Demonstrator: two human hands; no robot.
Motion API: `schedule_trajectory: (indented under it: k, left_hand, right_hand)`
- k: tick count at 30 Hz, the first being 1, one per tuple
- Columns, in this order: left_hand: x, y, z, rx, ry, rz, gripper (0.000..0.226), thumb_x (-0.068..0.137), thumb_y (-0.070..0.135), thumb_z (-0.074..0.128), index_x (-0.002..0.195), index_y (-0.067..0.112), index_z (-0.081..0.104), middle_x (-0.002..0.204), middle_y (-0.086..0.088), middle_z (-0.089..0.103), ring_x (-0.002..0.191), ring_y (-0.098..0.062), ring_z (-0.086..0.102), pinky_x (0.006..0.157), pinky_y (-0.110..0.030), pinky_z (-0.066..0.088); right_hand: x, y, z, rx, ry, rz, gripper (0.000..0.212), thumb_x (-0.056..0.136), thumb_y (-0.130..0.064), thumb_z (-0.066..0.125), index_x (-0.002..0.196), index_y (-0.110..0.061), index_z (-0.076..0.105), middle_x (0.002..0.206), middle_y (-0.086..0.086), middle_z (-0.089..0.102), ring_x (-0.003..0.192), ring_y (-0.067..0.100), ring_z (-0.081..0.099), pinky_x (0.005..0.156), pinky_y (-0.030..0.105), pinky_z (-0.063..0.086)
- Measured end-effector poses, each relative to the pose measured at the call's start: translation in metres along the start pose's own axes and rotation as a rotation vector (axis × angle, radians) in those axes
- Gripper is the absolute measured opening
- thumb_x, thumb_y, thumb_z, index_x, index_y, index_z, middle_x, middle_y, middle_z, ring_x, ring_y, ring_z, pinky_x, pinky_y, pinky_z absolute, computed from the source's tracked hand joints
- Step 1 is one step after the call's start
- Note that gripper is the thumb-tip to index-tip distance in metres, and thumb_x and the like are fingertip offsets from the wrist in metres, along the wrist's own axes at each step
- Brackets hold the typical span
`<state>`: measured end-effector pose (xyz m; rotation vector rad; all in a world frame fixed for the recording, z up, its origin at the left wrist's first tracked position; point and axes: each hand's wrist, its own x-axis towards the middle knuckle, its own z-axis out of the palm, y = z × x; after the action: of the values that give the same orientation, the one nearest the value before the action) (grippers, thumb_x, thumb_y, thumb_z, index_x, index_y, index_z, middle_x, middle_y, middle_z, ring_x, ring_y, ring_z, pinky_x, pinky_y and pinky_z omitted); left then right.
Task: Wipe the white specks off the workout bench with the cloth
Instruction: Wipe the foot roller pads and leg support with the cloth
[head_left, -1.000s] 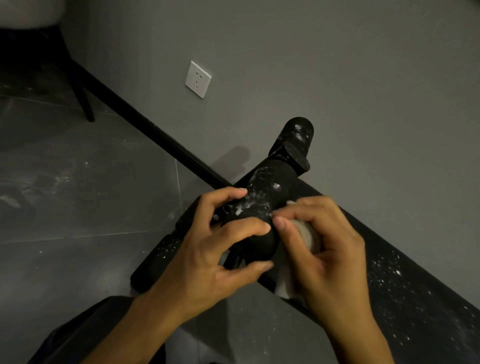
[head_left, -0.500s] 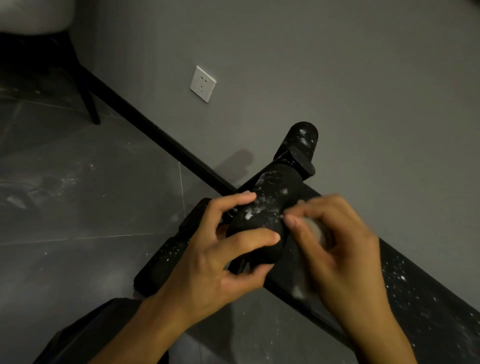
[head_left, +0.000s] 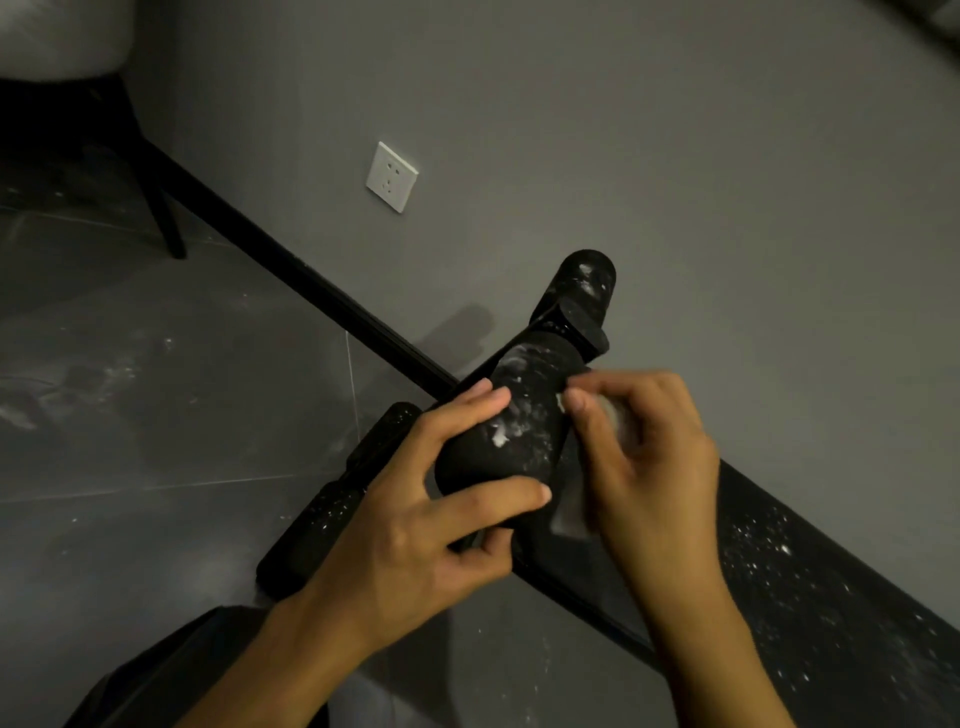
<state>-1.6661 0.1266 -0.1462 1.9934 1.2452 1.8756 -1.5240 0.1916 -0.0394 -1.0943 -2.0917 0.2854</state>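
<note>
Wiping is underway: left hand (head_left: 415, 525) grips the black cylindrical foam roller (head_left: 519, 405) of the black padded workout bench (head_left: 810, 582); right hand (head_left: 654, 467), at the roller's three o'clock, pinches the bunched white cloth (head_left: 618, 415). Next, drag it across the white specks (head_left: 501, 436).

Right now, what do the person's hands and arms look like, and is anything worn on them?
Both are bare. The left hand and the right hand have no gloves, and no ring shows on the fingers, whose nails are short. No watch or band shows on either wrist. The forearms are uncovered down to the frame's edge; no sleeve is in view.
</note>
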Motion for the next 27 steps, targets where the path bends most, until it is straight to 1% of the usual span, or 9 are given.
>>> schedule_trajectory:
  k: [3, 5, 8, 11, 14, 16, 19, 23, 27]
  left_hand:
    - [-0.001, 0.0, 0.0, 0.004, -0.007, -0.002, 0.053, 0.077, 0.0, 0.081, 0.118, 0.029, 0.064, 0.152, -0.01, 0.036, 0.149, -0.034, 0.033, 0.114, -0.036, 0.044]
    - [-0.001, 0.001, -0.002, -0.008, -0.014, -0.008, 0.049, 0.079, 0.003, 0.078, 0.119, 0.029, 0.064, 0.152, -0.01, 0.036, 0.15, -0.034, 0.032, 0.114, -0.035, 0.043]
    - [-0.001, 0.001, -0.002, -0.022, -0.016, -0.013, 0.046, 0.082, 0.007, 0.077, 0.12, 0.029, 0.064, 0.154, -0.009, 0.034, 0.151, -0.033, 0.03, 0.115, -0.034, 0.042]
    - [-0.003, -0.001, -0.001, -0.013, -0.015, -0.023, 0.05, 0.079, 0.006, 0.079, 0.121, 0.03, 0.063, 0.154, -0.009, 0.034, 0.151, -0.034, 0.031, 0.115, -0.035, 0.043]
    - [-0.003, -0.001, 0.001, -0.015, -0.006, -0.024, 0.05, 0.079, 0.008, 0.078, 0.12, 0.031, 0.062, 0.153, -0.008, 0.034, 0.149, -0.034, 0.033, 0.113, -0.037, 0.045]
    - [-0.002, -0.001, 0.001, -0.014, -0.001, -0.022, 0.05, 0.079, 0.009, 0.079, 0.12, 0.031, 0.061, 0.153, -0.008, 0.034, 0.149, -0.036, 0.034, 0.112, -0.039, 0.046]
    - [-0.003, -0.002, 0.002, -0.016, -0.002, -0.021, 0.049, 0.08, 0.011, 0.077, 0.121, 0.031, 0.06, 0.154, -0.009, 0.033, 0.149, -0.036, 0.033, 0.112, -0.04, 0.046]
    - [-0.003, -0.002, 0.002, -0.018, 0.002, -0.009, 0.051, 0.08, 0.011, 0.076, 0.124, 0.031, 0.06, 0.154, -0.008, 0.032, 0.149, -0.036, 0.033, 0.109, -0.038, 0.049]
    - [-0.004, -0.002, 0.003, -0.012, 0.01, -0.014, 0.048, 0.081, 0.013, 0.074, 0.123, 0.032, 0.06, 0.154, -0.006, 0.032, 0.149, -0.034, 0.033, 0.111, -0.037, 0.047]
  right_hand:
    - [0.0, 0.003, 0.008, 0.099, 0.057, 0.084, 0.023, 0.092, -0.03, 0.069, 0.113, -0.025, 0.063, 0.108, -0.014, 0.063, 0.103, 0.005, 0.063, 0.086, 0.027, 0.054]
    - [-0.017, -0.002, 0.008, 0.173, 0.075, 0.049, 0.025, 0.09, -0.034, 0.071, 0.109, -0.021, 0.062, 0.106, -0.011, 0.064, 0.101, 0.011, 0.065, 0.083, 0.03, 0.056]
    - [-0.039, -0.003, 0.002, 0.211, 0.052, -0.075, 0.024, 0.089, -0.026, 0.067, 0.107, -0.012, 0.069, 0.108, 0.005, 0.062, 0.105, 0.017, 0.063, 0.085, 0.022, 0.051]
    - [-0.037, 0.002, -0.003, 0.244, 0.001, -0.08, 0.02, 0.092, -0.023, 0.063, 0.109, -0.016, 0.071, 0.111, 0.003, 0.061, 0.109, 0.017, 0.061, 0.088, 0.018, 0.048]
    - [-0.032, 0.002, 0.0, 0.372, -0.007, 0.101, 0.032, 0.094, -0.025, 0.07, 0.125, -0.025, 0.064, 0.114, -0.003, 0.062, 0.11, 0.016, 0.064, 0.091, 0.024, 0.053]
    - [-0.031, 0.001, 0.003, 0.5, 0.002, 0.264, 0.034, 0.087, -0.029, 0.077, 0.119, -0.027, 0.064, 0.111, -0.003, 0.066, 0.104, 0.018, 0.068, 0.087, 0.034, 0.058]
    - [-0.034, 0.002, 0.002, 0.324, -0.032, 0.187, 0.025, 0.089, -0.045, 0.066, 0.111, -0.034, 0.067, 0.112, -0.002, 0.067, 0.104, 0.021, 0.067, 0.086, 0.048, 0.056]
    - [-0.048, -0.001, 0.007, 0.252, -0.094, 0.119, 0.036, 0.094, -0.047, 0.056, 0.129, -0.039, 0.056, 0.121, -0.016, 0.065, 0.111, 0.012, 0.066, 0.088, 0.03, 0.056]
    - [-0.038, 0.006, 0.008, 0.129, -0.018, -0.006, 0.03, 0.101, -0.024, 0.059, 0.131, -0.026, 0.059, 0.12, -0.016, 0.066, 0.109, 0.006, 0.067, 0.086, 0.021, 0.055]
